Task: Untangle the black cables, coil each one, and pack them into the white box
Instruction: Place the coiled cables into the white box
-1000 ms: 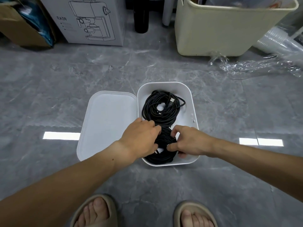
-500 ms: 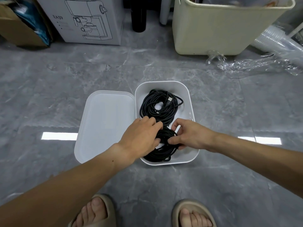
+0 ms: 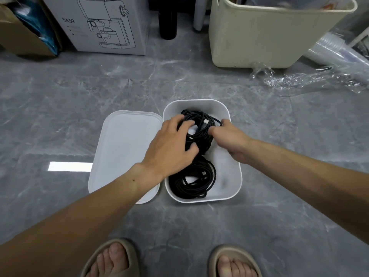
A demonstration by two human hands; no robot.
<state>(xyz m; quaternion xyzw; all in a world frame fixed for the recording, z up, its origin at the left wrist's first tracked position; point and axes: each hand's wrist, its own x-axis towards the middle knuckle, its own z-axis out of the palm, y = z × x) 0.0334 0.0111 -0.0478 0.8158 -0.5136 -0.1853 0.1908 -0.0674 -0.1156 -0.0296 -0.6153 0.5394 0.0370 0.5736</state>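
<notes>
Grey marbled floor tiles (image 3: 60,116) carry the white box (image 3: 229,176), which stands open with two black cable coils inside. The far coil (image 3: 201,118) lies at the box's far end, a silver plug end showing on top of it; the near coil (image 3: 191,182) lies at the end closest to the person, touching or nearly touching the other. The left hand (image 3: 171,144) is spread over the far coil, fingers fairly straight and resting on its left side, thumb bent against the strands near the middle of the box. The right hand (image 3: 229,136) reaches in from the right with fingers curled at the coil's right edge; it seems to pinch the strands there, though the fingertips are partly hidden (the back of the hand covers them). Just left of the box, touching it, lies the white lid (image 3: 123,148), flat on the floor. Farther off stand a cream bin (image 3: 269,37), a printed carton (image 3: 107,27), a dark bottle (image 3: 167,19), and crumpled clear plastic (image 3: 311,78). Two sandalled feet (image 3: 113,260) show at the bottom edge.
</notes>
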